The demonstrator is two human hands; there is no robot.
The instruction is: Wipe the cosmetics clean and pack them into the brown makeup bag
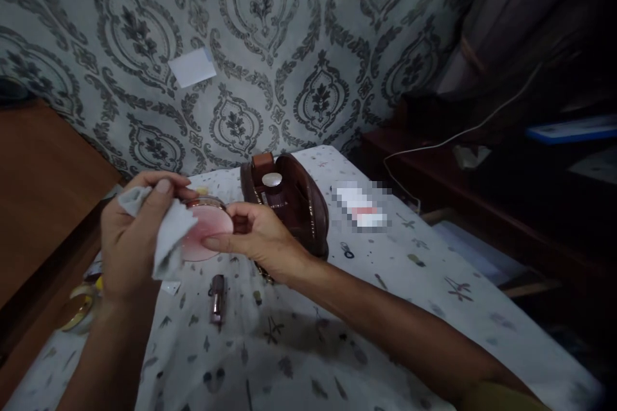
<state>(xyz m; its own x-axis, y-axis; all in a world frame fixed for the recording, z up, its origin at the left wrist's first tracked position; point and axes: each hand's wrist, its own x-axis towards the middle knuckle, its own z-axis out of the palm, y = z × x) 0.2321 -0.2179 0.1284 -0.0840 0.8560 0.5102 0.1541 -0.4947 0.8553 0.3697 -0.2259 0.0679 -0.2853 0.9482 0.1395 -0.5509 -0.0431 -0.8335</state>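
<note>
- A round, flat, glossy pink disc with a shiny rim (206, 219) was held up above the table, left of centre.
- The person's right hand (270, 237) was closed in a pinch on the disc's right edge, thumb across the pink face and fingers behind.
- The person's left hand (129, 237) was half curled around a crumpled white cloth (172, 243), which met or overlapped the disc's left edge.
- Below the disc, a small, slim, dark tube with a shiny metallic middle (218, 300) lay on the table.
- Just behind the right hand, an open dark brown bag with a gold-toned zip (319, 215) held an upright container with a round, pale, shiny top (272, 180).
- Right of the bag lay a whitish rectangular item (361, 209), blurred into squares.
- All this was over a white tablecloth with small leaf-like prints (424, 282).
- At the far left, a round golden object (81, 309) sat near a brown wooden panel (48, 199).
- Behind rose grey damask-patterned wallpaper (260, 26), bearing a plain white card (193, 67).
- On the right, a thin white cable (457, 135) trailed across dark furniture.
</note>
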